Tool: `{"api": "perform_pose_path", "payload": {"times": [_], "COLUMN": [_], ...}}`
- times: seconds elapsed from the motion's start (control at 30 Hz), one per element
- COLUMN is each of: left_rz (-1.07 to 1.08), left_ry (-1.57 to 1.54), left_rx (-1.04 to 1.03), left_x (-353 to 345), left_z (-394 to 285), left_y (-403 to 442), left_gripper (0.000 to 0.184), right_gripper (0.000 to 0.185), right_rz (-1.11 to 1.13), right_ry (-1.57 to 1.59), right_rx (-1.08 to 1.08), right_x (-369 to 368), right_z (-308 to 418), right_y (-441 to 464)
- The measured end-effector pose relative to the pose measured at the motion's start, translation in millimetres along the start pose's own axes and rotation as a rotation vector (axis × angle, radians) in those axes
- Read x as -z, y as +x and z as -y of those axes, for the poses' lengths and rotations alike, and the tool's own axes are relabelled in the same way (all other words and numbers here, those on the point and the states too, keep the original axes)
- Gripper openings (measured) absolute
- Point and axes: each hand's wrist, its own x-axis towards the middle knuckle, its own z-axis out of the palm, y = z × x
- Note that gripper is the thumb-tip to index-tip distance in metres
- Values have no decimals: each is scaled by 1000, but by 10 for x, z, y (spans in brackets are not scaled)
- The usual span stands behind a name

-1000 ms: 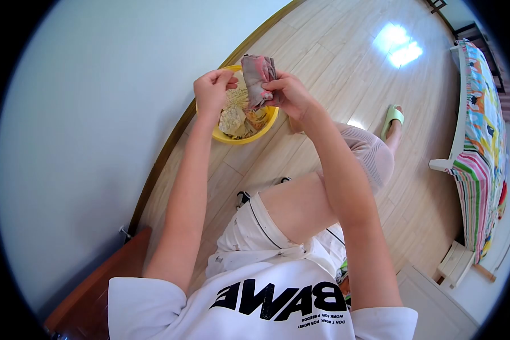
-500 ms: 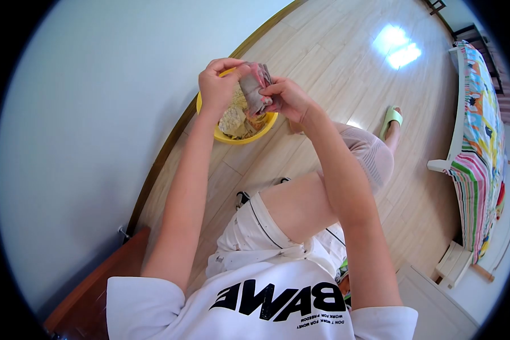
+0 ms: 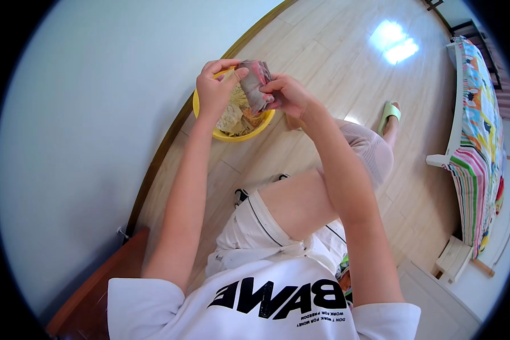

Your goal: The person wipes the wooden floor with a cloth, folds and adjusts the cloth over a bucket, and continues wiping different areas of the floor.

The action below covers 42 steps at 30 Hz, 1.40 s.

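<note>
A small folded grey and pink cloth (image 3: 254, 88) is raised in front of me, above a yellow basin (image 3: 245, 137). My right hand (image 3: 289, 95) grips its right side, thumb on the front and fingers behind. At its upper left edge is my left hand (image 3: 216, 88), with the thumb against the cloth and the fingers curled toward its back. The left fingertips are partly hidden. Inside the basin lie crumpled cream-coloured pieces (image 3: 231, 118) and some brownish ones, which I cannot identify.
A pale wall (image 3: 96, 113) with a brown skirting runs along the left. To the right stands a white bed with a colourful striped cover (image 3: 473, 164). My bent knee (image 3: 371, 153) and a green slipper (image 3: 389, 116) are on the wooden floor. A reddish-brown wooden panel (image 3: 105, 283) is at lower left.
The left thumb has drawn back from the cloth's front toward its left edge. The cloth now looks smoother and more compact. My right hand keeps its hold.
</note>
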Motion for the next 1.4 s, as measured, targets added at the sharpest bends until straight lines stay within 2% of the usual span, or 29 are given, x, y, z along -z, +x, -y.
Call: {"api": "perform_pose_path", "payload": {"times": [0.07,0.13,0.17,0.2,0.3,0.4,0.5,0.6,0.7,0.8,0.9,1.0,1.1,1.2,1.3,1.4], "left_rz": [-14,-111,-158,-181,56,202,113,304,193,40,159,254,328,241,127,93], "left_ry": [-237,-316,-355,-319,137,260,-95,-62,238,113,-94,78,-73,-218,-662,-811], "left_rx": [147,242,293,328,422,367,384,330,357,238,447,282,354,453,650,766], "left_x": [-25,64,124,171,374,316,106,83,157,115,77,-56,-45,18,114,160], "left_z": [69,103,124,187,476,507,202,236,276,221,56,-4,-12,35,27,38], "left_y": [77,154,188,220,237,65,-100,-151,-104,-167,-173,-313,-323,-310,-288,-308], "left_gripper": [21,17,15,25,37,48,42,33,31,37,39,39,42,37,31,29], "right_gripper": [23,24,24,24,18,20,21,20,19,20,22,24,26,27,29,29], "right_rz": [38,133,94,56,0,8,-16,-64,-102,-114,-113,-96,-89,-108,-108,-79], "right_ry": [15,49,66,84,88,89,100,113,95,67,28,29,35,51,70,54], "right_rx": [-14,-16,-8,-1,12,10,18,26,69,113,120,135,156,162,167,174], "right_x": [34,101,137,58,-55,35,67,73,87,115,97,13,1,5,10,26], "right_z": [-12,-11,-33,-8,59,21,-12,-24,-16,-22,-50,-57,-56,-43,-34,-25], "right_y": [28,54,56,-14,-159,-72,-13,18,17,36,41,0,-13,-60,-79,-90]}}
